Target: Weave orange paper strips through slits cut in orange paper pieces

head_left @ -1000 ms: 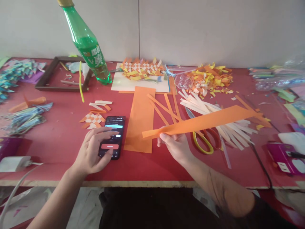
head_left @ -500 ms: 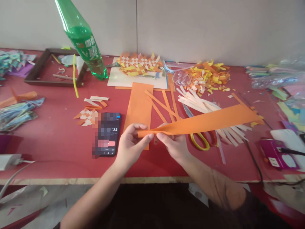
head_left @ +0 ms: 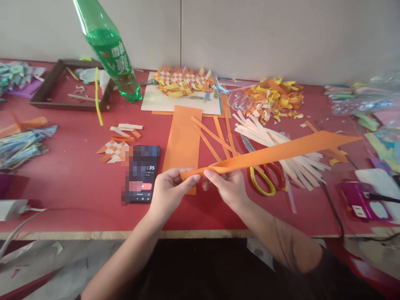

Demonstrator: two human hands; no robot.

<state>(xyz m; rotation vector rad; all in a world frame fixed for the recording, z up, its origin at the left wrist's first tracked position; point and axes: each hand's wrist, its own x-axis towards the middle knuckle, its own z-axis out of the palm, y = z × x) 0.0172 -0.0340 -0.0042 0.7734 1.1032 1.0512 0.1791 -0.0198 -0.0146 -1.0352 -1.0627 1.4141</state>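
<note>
A long orange paper strip [head_left: 275, 154] is pinched between my two hands above the red table. Its left part is folded narrow lengthwise, while the right part flares out and ends in a point. My left hand [head_left: 170, 189] grips the left end between thumb and fingers. Close beside it, my right hand [head_left: 226, 185] pinches the folded stretch, thumb on top. Beneath and behind the hands lies a flat orange paper sheet [head_left: 184, 137]. Several thin orange strips [head_left: 215, 139] rest just right of that sheet. Scissors with yellow and red handles [head_left: 262, 183] lie right of my right hand.
Left of my hands lies a phone [head_left: 142, 175], near a small woven paper piece [head_left: 114, 150]. A green bottle [head_left: 115, 58] stands by a dark frame [head_left: 59, 106]. White strips [head_left: 265, 133] and yellow-orange scraps [head_left: 278, 98] lie at right, with a purple power adapter [head_left: 364, 200].
My right thumb has slid slightly left along the strip. The strip's free right part has turned, looking narrower and reaching farther right. Both hands keep their pinch.
</note>
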